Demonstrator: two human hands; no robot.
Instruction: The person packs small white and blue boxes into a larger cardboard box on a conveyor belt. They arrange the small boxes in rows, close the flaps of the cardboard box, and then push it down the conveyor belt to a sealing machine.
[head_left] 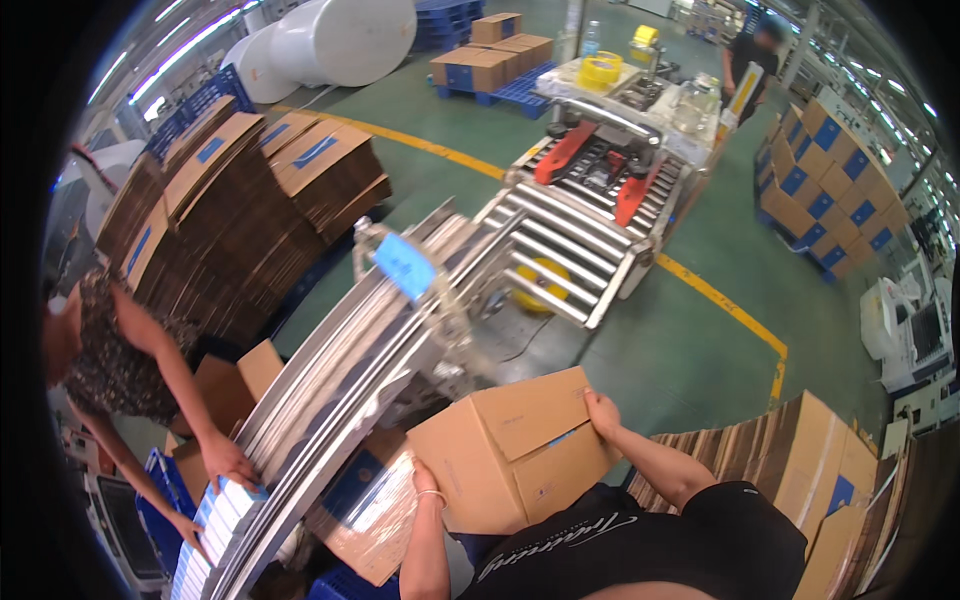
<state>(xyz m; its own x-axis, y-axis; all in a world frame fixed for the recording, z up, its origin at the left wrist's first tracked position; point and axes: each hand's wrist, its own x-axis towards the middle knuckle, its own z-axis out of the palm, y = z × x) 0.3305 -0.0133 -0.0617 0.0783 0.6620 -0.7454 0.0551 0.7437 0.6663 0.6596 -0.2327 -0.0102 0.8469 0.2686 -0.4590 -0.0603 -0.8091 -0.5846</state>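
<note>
A brown cardboard box is held in front of my body, tilted, its seamed side with a narrow blue strip toward the upper right. My left hand presses against its left side, fingers partly hidden by the box. At the far right corner, my right hand grips the box's edge. Whether anything is inside cannot be seen. Below and left of the box, next to my left forearm, lies another cardboard box or bundle with shiny film on it.
A conveyor runs along my left toward a roller table with a red-armed box machine. Across the conveyor, a co-worker's hands touch a row of white-and-blue packs. Flat cardboard stacks stand far left; more cardboard stands right.
</note>
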